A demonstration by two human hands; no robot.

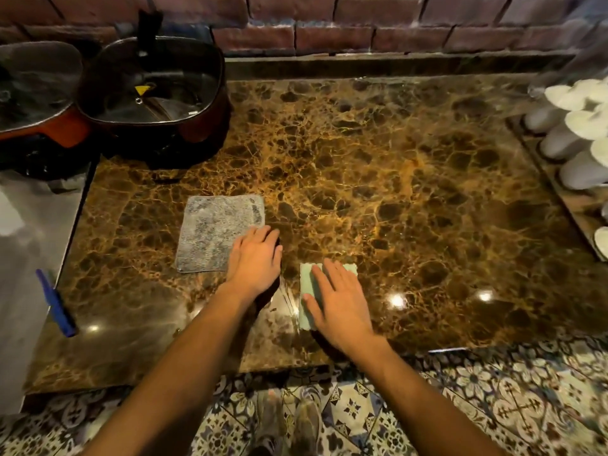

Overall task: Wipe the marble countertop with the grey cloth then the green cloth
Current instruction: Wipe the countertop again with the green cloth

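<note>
Marble countertop [394, 179]: brown slab veined in gold, glossy, with bright ceiling-light reflections near its front edge; it fills the middle of the view below a red brick wall [329, 24]. Far left, off the slab: a pale grey surface [29, 245] carrying a blue pen-like tool [56, 304], lying slantwise at the slab's edge. Rear left corner: two dark electric cooking pots, one with an orange-red body [49, 126] partly cut off by the frame, one square-cornered with a glass lid [154, 90] and a black handle. Grey cloth [217, 232]: spread flat, roughly square, mottled, on the front left part of the slab. Left hand [255, 258]: palm down, fingers straight and together, gripping nothing, resting flat with its edge over the grey cloth's right front corner. Green cloth [307, 291]: pale green, folded into a narrow rectangle, lying near the slab's front edge, just right of the left hand and apart from the grey cloth. Right hand [339, 301]: open, fingers spread, pressed flat on top of the green cloth and covering most of it, not clutching it. Right edge: a tray [572, 205] holding white upturned cups [579, 126], stacked in rows. Below the slab: patterned floor tiles [460, 399] and the person's shoes [289, 422], blurred.
</note>
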